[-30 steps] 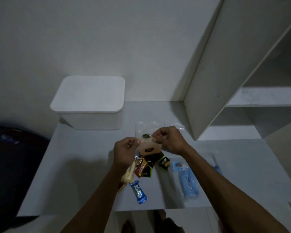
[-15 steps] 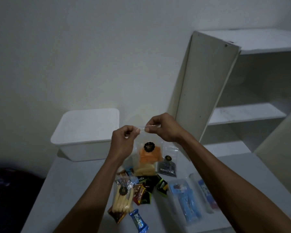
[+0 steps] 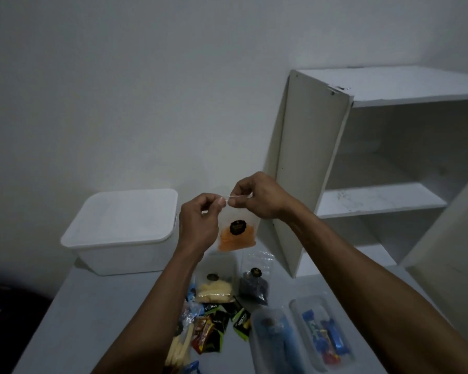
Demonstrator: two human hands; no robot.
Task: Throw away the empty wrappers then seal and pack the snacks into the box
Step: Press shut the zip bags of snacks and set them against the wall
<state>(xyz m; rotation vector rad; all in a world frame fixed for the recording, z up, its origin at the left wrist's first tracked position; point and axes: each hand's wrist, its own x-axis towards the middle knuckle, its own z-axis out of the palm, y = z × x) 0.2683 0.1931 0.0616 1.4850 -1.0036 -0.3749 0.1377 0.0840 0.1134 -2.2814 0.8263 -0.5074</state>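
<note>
Behind on the table [image 3: 97, 314], lidded white box [image 3: 122, 230]; raised in front, clear orange-snack bag [image 3: 237, 233] hanging, zip strip running left-right between left hand [image 3: 200, 225] and right hand [image 3: 257, 197], both hands' fingers pinching that top edge.

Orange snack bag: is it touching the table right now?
Apart. The head view shows the orange snack bag hanging from both hands, wall visible beneath it, above the table.

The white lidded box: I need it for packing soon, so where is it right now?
In the head view the white lidded box sits at the table's far left against the wall, left of the left hand, lid on.
</note>
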